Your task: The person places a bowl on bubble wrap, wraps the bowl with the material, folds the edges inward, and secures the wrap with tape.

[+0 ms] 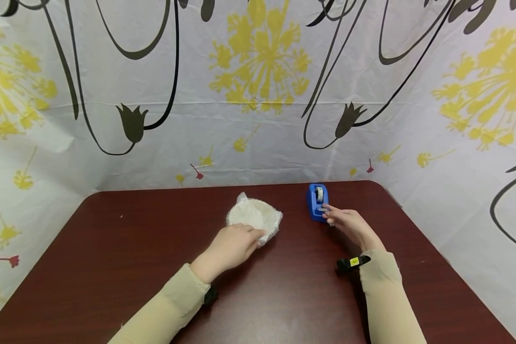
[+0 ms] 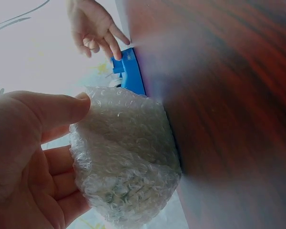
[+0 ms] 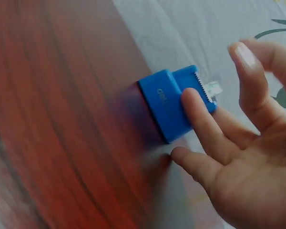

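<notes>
A round, whitish bundle in bubble wrap (image 1: 258,213) sits on the brown table. My left hand (image 1: 234,242) holds its near side; in the left wrist view the thumb lies against the wrapped bundle (image 2: 126,157) and the other fingers are partly hidden behind it. What is inside the wrap cannot be made out. To the right stands a blue tape dispenser (image 1: 314,210) with a roll of clear tape. My right hand (image 1: 352,224) is at its near end, with a finger touching the front of the dispenser (image 3: 159,102). Its thumb and index finger are apart, near a short tape end (image 3: 213,88).
The dark red-brown table (image 1: 112,248) has rounded far corners. A white patterned sheet (image 1: 198,119) with yellow and grey flowers hangs behind it and along the sides. A black strap (image 1: 353,263) is around the right wrist.
</notes>
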Available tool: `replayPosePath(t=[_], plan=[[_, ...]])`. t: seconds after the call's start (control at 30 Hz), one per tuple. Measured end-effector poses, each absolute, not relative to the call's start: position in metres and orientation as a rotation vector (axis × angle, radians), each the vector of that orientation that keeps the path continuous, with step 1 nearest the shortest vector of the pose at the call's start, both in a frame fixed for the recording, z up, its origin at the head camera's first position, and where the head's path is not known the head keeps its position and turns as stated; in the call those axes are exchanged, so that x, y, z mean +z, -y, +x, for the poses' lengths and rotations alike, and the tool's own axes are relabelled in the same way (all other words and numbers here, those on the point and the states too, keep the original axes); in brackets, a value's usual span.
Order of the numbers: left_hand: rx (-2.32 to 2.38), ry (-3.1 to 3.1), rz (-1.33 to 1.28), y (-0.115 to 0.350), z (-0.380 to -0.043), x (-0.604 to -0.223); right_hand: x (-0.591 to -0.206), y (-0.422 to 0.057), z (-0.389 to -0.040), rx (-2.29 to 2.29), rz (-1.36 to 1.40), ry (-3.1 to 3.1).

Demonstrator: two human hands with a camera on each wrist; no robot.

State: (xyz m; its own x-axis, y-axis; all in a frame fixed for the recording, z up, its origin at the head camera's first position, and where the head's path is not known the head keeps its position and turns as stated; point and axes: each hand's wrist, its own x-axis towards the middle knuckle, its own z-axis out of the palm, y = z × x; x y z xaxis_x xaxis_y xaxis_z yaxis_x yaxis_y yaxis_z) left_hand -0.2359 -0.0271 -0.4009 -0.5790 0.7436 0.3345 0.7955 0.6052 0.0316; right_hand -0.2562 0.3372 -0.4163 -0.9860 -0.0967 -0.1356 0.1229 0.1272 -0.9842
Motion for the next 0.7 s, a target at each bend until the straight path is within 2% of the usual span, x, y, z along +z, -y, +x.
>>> replayPosePath(t=[0.33, 0.7], plan=[[-0.257, 2.546, -1.249, 0.026, -0.236, -0.401, -0.405, -0.327, -0.258, -1.601, 0.292, -2.533], [-0.254, 2.55, -1.245, 0.027, -0.237, -0.403, -0.414, -0.327, -0.263, -1.468, 0.243, -2.617]])
